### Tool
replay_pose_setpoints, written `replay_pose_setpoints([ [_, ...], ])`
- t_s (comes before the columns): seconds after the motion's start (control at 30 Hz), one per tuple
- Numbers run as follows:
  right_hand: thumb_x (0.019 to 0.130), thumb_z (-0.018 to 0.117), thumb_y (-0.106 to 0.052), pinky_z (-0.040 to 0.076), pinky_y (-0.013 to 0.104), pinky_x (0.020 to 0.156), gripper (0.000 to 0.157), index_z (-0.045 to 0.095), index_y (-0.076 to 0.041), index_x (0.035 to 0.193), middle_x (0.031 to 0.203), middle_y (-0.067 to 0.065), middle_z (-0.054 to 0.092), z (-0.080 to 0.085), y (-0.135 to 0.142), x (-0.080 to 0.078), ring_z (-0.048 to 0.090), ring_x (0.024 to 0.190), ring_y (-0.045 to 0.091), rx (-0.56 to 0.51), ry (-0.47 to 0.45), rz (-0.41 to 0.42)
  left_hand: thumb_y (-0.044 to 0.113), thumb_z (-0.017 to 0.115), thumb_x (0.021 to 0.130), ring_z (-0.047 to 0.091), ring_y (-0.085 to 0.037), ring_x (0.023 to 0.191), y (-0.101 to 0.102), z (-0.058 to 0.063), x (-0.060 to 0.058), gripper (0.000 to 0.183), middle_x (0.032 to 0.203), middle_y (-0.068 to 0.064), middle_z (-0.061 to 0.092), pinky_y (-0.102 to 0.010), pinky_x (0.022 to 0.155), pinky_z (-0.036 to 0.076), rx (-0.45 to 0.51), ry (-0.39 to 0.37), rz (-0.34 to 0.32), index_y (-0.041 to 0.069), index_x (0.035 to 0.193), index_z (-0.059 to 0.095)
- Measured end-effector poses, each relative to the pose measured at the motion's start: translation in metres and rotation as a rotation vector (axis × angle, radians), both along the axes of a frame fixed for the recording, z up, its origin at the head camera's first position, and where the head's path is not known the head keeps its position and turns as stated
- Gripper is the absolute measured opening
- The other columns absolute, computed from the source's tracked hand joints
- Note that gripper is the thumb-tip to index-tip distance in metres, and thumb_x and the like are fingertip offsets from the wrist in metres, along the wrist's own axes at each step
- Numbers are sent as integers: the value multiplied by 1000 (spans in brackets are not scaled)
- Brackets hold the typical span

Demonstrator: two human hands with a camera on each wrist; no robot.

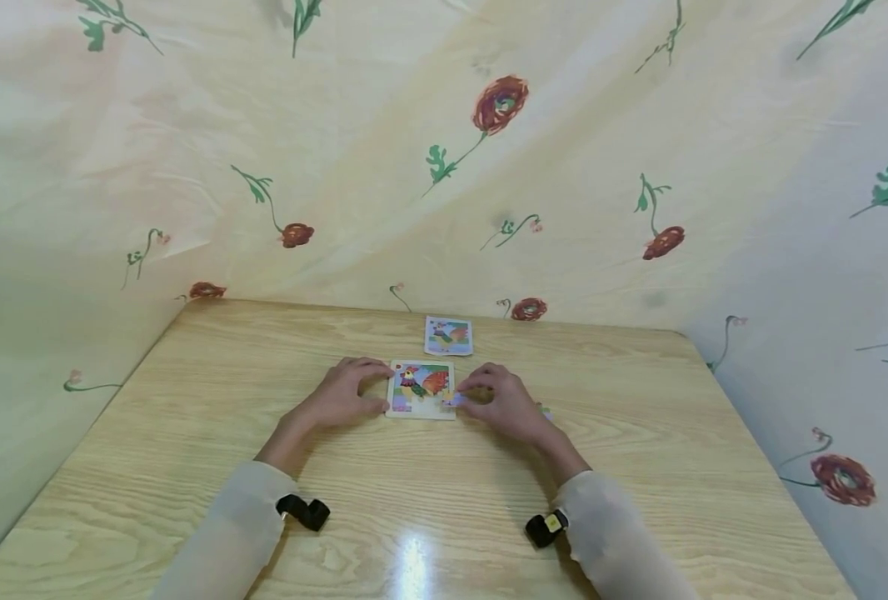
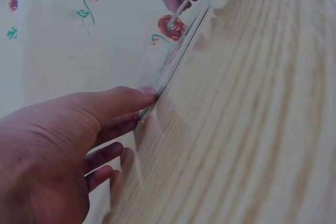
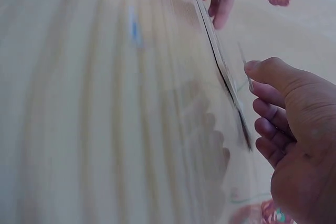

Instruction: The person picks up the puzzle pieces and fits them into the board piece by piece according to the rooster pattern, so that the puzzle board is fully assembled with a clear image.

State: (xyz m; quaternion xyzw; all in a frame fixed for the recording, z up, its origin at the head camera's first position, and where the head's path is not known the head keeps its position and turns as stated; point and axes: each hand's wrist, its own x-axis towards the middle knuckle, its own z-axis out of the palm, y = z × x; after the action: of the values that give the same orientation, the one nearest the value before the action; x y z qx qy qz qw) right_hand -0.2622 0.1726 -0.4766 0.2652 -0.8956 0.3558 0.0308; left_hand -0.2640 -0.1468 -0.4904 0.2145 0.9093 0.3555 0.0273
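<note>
A square jigsaw puzzle board (image 1: 423, 412) with a rooster picture lies on the table, its lower part pale and bare. My left hand (image 1: 346, 392) grips the board's left edge, thumb near the lower corner and fingers by the upper one. In the left wrist view the left thumb (image 2: 137, 96) touches that edge. Over the board's lower right, my right hand (image 1: 506, 402) pinches a small purple and yellow puzzle piece (image 1: 453, 400). The right wrist view shows this thin piece edge-on (image 3: 249, 80), held a little above the board (image 3: 218, 59).
Behind the board lies a picture card (image 1: 448, 336) with the same rooster. Partly hidden by the right hand, another small coloured piece (image 1: 545, 411) lies on the wooden table (image 1: 384, 500). Flowered cloth (image 1: 361, 150) hangs along the table's back and sides.
</note>
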Motion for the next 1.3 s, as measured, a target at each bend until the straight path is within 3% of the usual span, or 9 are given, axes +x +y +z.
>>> replay_pose_setpoints([
  [0.23, 89, 82, -21, 50, 43, 98, 17, 80, -16, 106, 115, 2, 68, 0, -20, -2, 58, 115, 22, 0, -57, -8, 32, 75, 93, 35, -39, 149, 0, 2, 1, 54, 156, -7, 50, -69, 120, 24, 4, -5, 2, 21, 144, 62],
  [0.57, 89, 82, -21, 42, 29, 74, 21, 81, -14, 109, 100, 0, 65, -7, -39, -5, 49, 87, 16, 6, -23, 20, 33, 75, 93, 35, -39, 149, -1, 1, 0, 54, 157, -8, 49, -70, 119, 25, 8, -7, -1, 21, 143, 62],
  [0.83, 88, 83, -22, 44, 29, 80, 16, 82, -17, 103, 105, -1, 69, -9, -46, -6, 53, 97, 15, 11, -16, 16, 33, 75, 93, 36, -37, 149, -1, 2, 0, 53, 157, -6, 50, -68, 118, 28, 3, -12, 4, 23, 143, 62],
  [1.3, 87, 84, -23, 44, 28, 80, 17, 82, -16, 102, 107, 0, 70, -10, -49, -7, 53, 96, 15, 39, -16, 15, 32, 76, 93, 37, -37, 148, -1, 1, -1, 52, 156, -6, 50, -65, 119, 30, -4, -8, 9, 23, 143, 62],
])
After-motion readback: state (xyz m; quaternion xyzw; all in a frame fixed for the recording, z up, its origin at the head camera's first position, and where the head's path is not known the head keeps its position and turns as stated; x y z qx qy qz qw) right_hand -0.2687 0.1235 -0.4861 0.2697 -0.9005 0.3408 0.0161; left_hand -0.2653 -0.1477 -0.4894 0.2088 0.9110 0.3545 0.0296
